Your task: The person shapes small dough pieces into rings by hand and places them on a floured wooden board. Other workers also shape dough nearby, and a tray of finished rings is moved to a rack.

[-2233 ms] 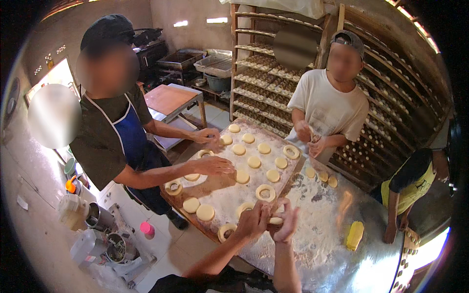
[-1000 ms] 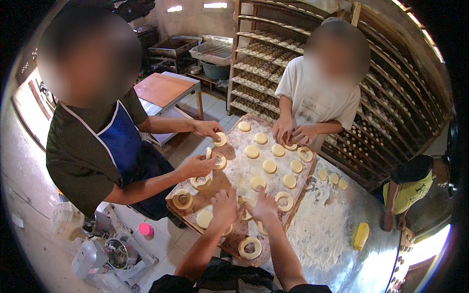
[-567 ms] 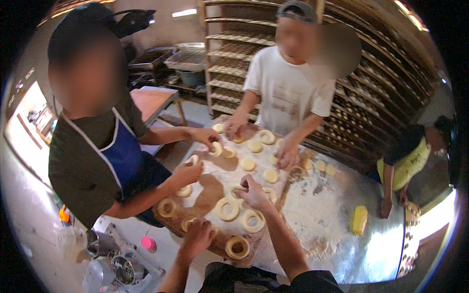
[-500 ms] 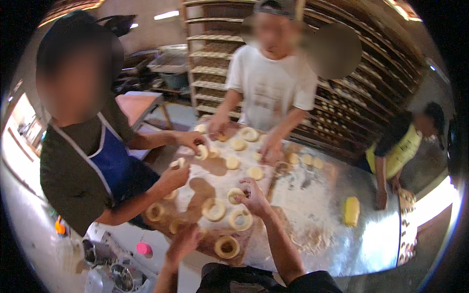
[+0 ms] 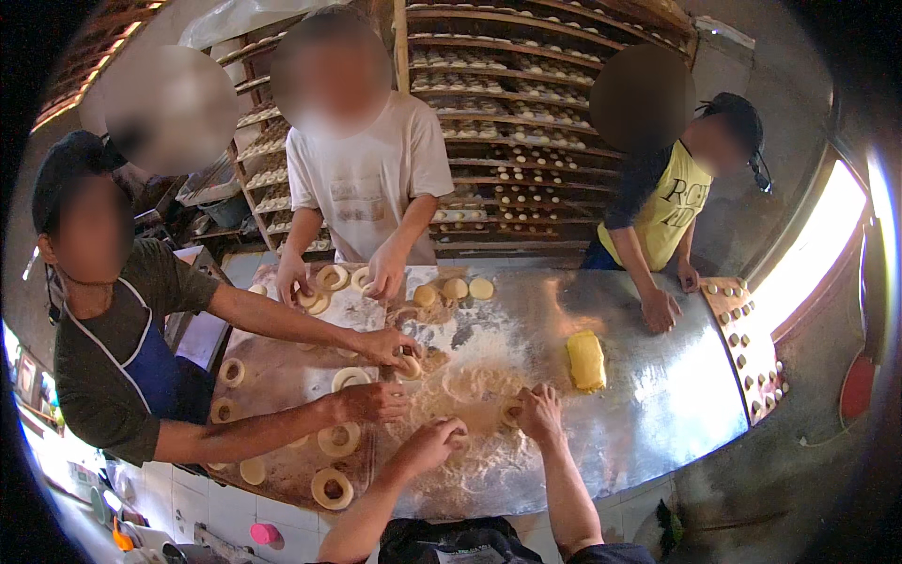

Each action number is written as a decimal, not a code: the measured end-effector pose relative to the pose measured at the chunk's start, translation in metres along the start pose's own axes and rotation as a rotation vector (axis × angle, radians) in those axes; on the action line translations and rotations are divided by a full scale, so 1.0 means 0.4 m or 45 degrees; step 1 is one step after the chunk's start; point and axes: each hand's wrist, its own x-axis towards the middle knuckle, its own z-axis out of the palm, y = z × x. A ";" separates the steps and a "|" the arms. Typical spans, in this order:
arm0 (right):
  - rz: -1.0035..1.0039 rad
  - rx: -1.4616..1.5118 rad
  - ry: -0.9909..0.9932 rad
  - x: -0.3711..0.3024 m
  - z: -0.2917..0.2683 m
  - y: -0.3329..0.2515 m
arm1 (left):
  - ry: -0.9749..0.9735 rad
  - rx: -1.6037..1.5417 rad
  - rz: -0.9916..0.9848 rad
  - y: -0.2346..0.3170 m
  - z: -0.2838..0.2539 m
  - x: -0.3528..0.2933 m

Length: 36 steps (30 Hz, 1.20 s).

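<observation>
Over the floury patch (image 5: pixel 479 399) of the metal table, my right hand (image 5: pixel 539 415) has its fingers bent down around a small round piece of dough (image 5: pixel 513 412), mostly hidden by them. My left hand (image 5: pixel 434 446) is curled just left of it, and whatever lies in its fingers is too hidden to name. To the left, a co-worker's hand (image 5: pixel 387 348) holds a dough ring (image 5: pixel 410 367), with that person's other hand (image 5: pixel 376 401) below it. More dough rings (image 5: pixel 338 439) lie on the wooden board beside my left forearm.
A yellow block (image 5: pixel 586 361) rests on the metal table (image 5: pixel 648 404), to the right. Three dough discs (image 5: pixel 455 289) sit at the back. Two other people stand across the table, before racks (image 5: pixel 507 117) of small dough pieces. A tray of small pieces (image 5: pixel 738 338) is at the right end.
My view has turned right. Both my hands have moved from above the board with the rings onto the floured metal, and they are closer together. The left co-worker's arms now reach across the board.
</observation>
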 end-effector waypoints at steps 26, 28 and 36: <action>-0.010 2.357 -0.944 0.027 -0.108 -0.294 | 0.640 -1.441 0.087 0.113 -0.015 -0.043; -0.189 1.580 -0.589 0.021 -0.096 -0.368 | 0.805 -1.413 0.213 0.081 -0.033 -0.056; -0.515 1.593 -0.744 0.014 -0.029 -0.599 | 1.068 0.098 -0.229 -0.040 -0.148 -0.138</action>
